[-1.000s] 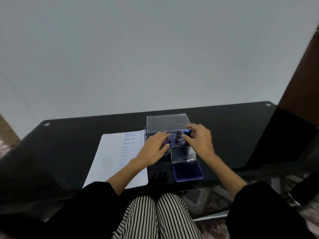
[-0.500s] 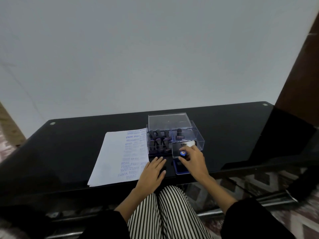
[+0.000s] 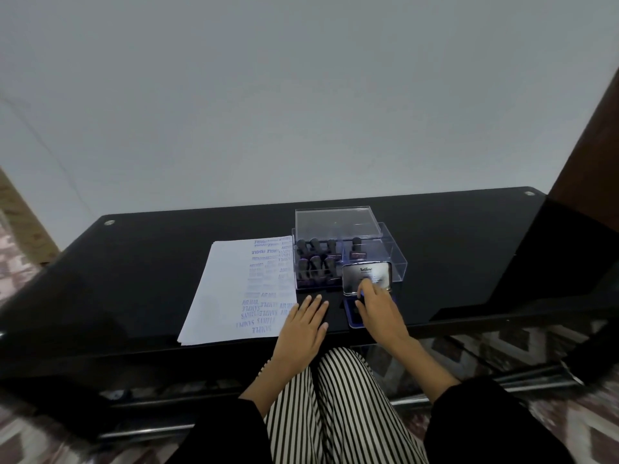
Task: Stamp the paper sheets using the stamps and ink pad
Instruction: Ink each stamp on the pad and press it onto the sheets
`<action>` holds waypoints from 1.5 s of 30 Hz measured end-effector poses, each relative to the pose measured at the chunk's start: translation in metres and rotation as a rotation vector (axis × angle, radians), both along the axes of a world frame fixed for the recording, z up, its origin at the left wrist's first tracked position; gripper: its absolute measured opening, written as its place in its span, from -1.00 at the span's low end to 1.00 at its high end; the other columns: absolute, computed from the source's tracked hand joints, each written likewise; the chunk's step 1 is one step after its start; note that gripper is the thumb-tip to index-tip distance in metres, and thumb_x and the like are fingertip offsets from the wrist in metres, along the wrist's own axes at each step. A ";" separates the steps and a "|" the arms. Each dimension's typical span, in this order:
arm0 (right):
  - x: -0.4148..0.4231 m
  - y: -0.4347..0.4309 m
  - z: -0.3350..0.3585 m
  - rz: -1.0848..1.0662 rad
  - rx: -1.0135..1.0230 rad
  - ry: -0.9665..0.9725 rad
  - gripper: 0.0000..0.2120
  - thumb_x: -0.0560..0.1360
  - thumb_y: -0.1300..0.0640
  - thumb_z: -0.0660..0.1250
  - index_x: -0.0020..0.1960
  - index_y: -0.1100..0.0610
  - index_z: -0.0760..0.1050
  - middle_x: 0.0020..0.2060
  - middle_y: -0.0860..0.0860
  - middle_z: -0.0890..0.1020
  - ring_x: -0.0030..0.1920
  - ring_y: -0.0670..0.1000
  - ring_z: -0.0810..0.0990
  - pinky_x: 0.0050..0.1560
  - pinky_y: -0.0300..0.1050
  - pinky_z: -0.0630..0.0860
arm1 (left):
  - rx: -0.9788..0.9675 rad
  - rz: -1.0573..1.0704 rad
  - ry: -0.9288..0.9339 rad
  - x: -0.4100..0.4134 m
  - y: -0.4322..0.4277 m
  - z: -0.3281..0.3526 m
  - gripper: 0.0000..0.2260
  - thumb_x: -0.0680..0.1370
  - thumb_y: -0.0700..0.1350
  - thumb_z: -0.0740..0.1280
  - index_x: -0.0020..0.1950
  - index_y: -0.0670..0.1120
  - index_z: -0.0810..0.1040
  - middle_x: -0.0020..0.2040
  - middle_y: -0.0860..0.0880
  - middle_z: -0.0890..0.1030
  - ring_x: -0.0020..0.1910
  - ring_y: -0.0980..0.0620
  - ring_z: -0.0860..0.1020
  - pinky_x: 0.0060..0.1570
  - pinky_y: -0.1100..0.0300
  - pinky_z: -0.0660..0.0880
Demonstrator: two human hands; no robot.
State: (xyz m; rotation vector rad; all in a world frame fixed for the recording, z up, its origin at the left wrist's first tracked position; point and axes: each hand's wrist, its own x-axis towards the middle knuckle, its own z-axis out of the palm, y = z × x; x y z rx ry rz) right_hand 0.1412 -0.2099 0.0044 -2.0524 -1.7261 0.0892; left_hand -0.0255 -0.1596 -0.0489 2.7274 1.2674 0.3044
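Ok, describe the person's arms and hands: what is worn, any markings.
The left hand and right hand are bare: no gloves, and no ring or watch shows. The forearms are uncovered. The left sleeve and right sleeve are plain black, loose cloth, ending near the elbows.

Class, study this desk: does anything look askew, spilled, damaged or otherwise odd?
Only the white paper stack looks odd. Its blue stamp prints crowd and overlap along the right side, some faint, leaving the left half blank. No spilled ink or damage shows.
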 end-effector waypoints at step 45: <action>-0.009 0.006 -0.024 -0.042 0.249 0.173 -0.85 0.50 0.37 0.25 -0.12 0.17 0.32 -0.17 0.06 0.47 -0.16 0.03 0.46 -0.15 -0.07 0.49 | 0.039 -0.004 -0.058 0.001 -0.002 -0.003 -0.14 0.42 0.25 -0.57 0.52 -0.08 0.11 0.53 -0.04 0.13 0.53 -0.02 0.03 0.40 0.12 -0.28</action>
